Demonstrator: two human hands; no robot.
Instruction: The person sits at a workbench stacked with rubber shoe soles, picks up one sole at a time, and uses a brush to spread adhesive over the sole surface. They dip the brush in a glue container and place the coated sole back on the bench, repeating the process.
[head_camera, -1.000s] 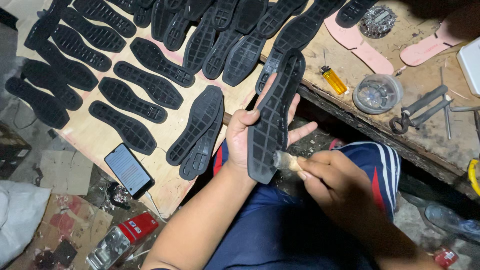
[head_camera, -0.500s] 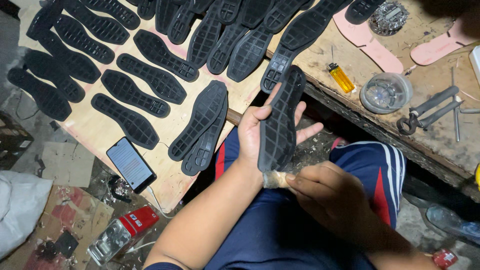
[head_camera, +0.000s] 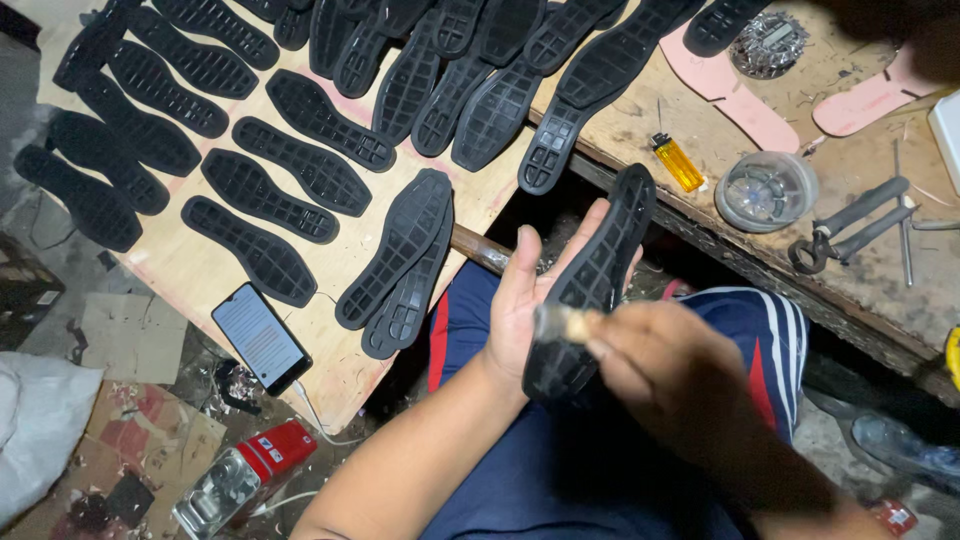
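Left hand (head_camera: 525, 300) cradling black sole (head_camera: 592, 285), long axis tilted toward upper right; right hand (head_camera: 670, 365) gripping brush (head_camera: 562, 322) against it.

Small shoemaking workshop: rows of black rubber soles (head_camera: 300, 170) on a plywood board (head_camera: 190, 270) at upper left, pink insoles (head_camera: 735, 95) and pliers (head_camera: 850, 225) on the scarred wooden bench (head_camera: 880, 290) at right, shavings on the floor (head_camera: 150, 420).

The right hand (head_camera: 665, 365) was blurry, and the small brush (head_camera: 562, 323) in its grip was too fuzzy to see well. The top edge cut off many black soles (head_camera: 480, 30).
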